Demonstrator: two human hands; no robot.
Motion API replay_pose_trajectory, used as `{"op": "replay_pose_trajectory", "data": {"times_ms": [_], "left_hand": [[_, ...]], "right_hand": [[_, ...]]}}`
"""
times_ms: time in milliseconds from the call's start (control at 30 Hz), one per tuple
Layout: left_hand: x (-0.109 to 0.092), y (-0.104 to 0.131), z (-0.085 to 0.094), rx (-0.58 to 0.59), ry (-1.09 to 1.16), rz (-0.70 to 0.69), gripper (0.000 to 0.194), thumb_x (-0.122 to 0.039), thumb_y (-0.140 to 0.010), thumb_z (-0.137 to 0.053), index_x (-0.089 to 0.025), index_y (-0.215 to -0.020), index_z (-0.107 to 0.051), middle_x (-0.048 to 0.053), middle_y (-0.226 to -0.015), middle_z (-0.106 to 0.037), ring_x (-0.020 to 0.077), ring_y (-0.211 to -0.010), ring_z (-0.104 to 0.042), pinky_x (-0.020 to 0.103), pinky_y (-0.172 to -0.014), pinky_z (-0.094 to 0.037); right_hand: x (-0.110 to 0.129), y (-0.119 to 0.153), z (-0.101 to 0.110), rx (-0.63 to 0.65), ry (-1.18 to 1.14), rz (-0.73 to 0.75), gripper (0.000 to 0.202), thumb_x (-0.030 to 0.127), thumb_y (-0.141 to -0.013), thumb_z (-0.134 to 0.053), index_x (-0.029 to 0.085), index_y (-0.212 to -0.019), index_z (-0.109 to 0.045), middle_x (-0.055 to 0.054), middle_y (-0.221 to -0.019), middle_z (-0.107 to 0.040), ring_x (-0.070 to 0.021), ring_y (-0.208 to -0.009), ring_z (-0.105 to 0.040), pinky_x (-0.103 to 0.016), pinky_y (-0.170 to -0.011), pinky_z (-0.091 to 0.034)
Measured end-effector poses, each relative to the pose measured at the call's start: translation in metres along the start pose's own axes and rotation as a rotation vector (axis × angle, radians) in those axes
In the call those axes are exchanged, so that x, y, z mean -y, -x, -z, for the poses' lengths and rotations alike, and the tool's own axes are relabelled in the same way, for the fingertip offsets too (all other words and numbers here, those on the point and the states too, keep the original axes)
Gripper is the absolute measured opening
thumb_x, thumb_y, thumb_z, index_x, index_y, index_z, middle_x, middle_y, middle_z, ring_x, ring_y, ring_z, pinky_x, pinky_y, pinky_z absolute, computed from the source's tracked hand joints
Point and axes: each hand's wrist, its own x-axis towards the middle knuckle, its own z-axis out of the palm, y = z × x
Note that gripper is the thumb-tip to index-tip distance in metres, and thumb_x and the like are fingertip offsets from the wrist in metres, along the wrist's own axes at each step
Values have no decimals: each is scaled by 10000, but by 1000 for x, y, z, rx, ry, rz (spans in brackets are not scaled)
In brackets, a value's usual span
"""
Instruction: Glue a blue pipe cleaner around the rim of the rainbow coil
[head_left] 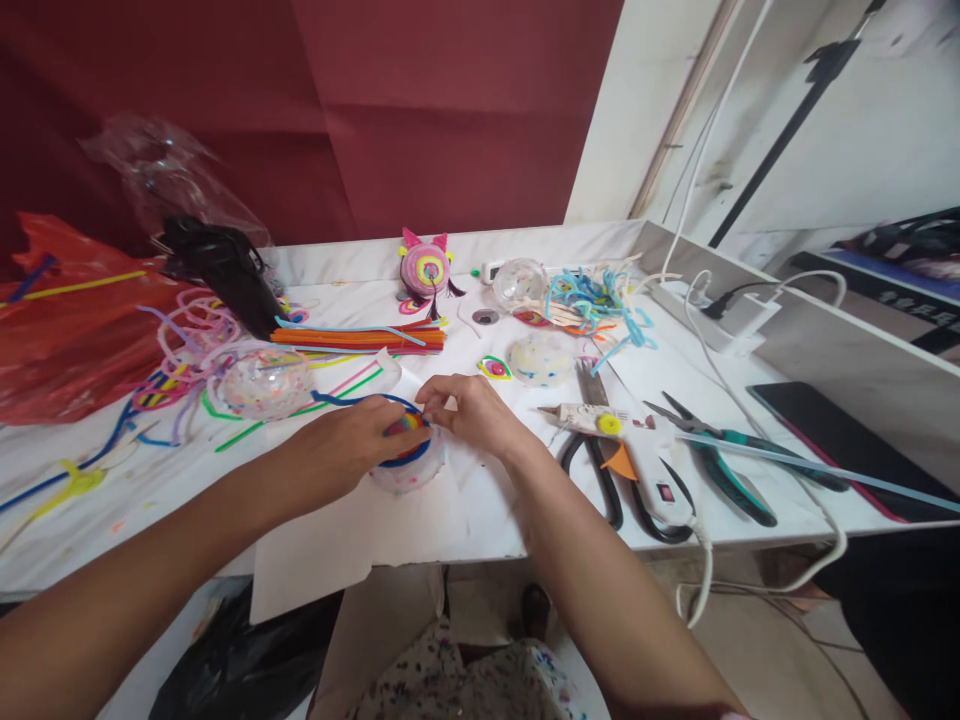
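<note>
Both hands work close together over a clear speckled dome (409, 474) on white paper (322, 540). A coil of blue, red and yellow pipe cleaner (397, 425) lies on top of the dome. My left hand (379, 432) has its fingers closed on the coil's edge. My right hand (465, 405) is pinched at the coil's right side, by the blue pipe cleaner (352, 399), whose loose end reaches left past my left hand. What sits between the right fingertips is too small to make out.
A glue gun (645, 455), black-handled scissors (596, 450) and green-handled pliers (731, 465) lie at the right. Farther back are a pink figure (425, 268), another dome (541, 360) and a pipe cleaner bundle (360, 338). A clear ball (266, 382) lies left.
</note>
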Motion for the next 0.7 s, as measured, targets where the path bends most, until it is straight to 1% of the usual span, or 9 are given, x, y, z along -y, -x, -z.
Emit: {"op": "replay_pose_trajectory", "data": {"times_ms": [67, 133, 233, 333, 433, 533, 600, 700], "left_hand": [[-2, 1, -2, 42, -81, -34, 709, -48, -945, -383, -333, -1516, -691, 86, -1177, -715, 304, -1110, -671, 372, -871, -519], [-4, 1, -4, 47, -117, -34, 738, -12, -936, -375, -327, -1538, -661, 82, -1196, -703, 298, -1129, -657, 365, -874, -509], [-5, -1, -5, 74, -139, -50, 702, -6, -954, -412, -320, -1539, -639, 73, -1230, -694, 288, -1146, -646, 350, -881, -495], [-7, -3, -3, 93, -181, -37, 683, 10, -952, -437, -299, -1531, -628, 72, -1245, -689, 287, -1176, -637, 344, -891, -486], [-14, -5, 4, 118, -187, -46, 608, -3, -993, -430, -268, -1495, -645, 78, -1264, -697, 288, -1189, -639, 347, -909, -492], [-20, -7, 11, 137, -178, -47, 538, -23, -1030, -414, -237, -1450, -673, 87, -1291, -708, 286, -1214, -644, 354, -960, -500], [-21, -8, 12, 142, -181, -42, 538, -25, -1029, -415, -228, -1452, -678, 93, -1293, -712, 293, -1221, -645, 364, -974, -505], [-15, -7, 7, 134, -183, -42, 617, -8, -990, -425, -247, -1510, -655, 97, -1294, -708, 307, -1215, -648, 372, -942, -512]], "right_hand": [[1, 1, 0, -4, 19, 6, 302, -62, -870, -733, 220, -947, -811, 7, -851, -831, -184, -861, -771, -289, -852, -517], [2, 2, 0, -9, 38, 10, 321, -82, -858, -740, 217, -948, -816, -2, -855, -827, -193, -883, -766, -299, -868, -512], [3, 3, 0, -15, 73, 31, 375, -124, -843, -730, 218, -965, -824, -5, -866, -826, -195, -905, -753, -304, -885, -510], [3, 4, -1, -10, 135, 80, 399, -144, -856, -725, 210, -1006, -834, -21, -899, -833, -191, -911, -745, -299, -884, -520], [2, 6, -2, -4, 212, 124, 367, -120, -884, -738, 197, -1033, -847, -52, -923, -829, -205, -911, -745, -305, -861, -533], [-1, 7, -3, -7, 267, 177, 320, -81, -916, -745, 194, -1040, -852, -74, -944, -828, -224, -923, -747, -318, -851, -543], [-3, 8, -4, -3, 284, 216, 300, -66, -934, -737, 192, -1039, -848, -82, -951, -835, -233, -937, -749, -323, -845, -544], [-5, 8, -3, 8, 300, 255, 298, -62, -946, -724, 192, -1049, -840, -83, -946, -837, -239, -954, -747, -319, -832, -539]]}}
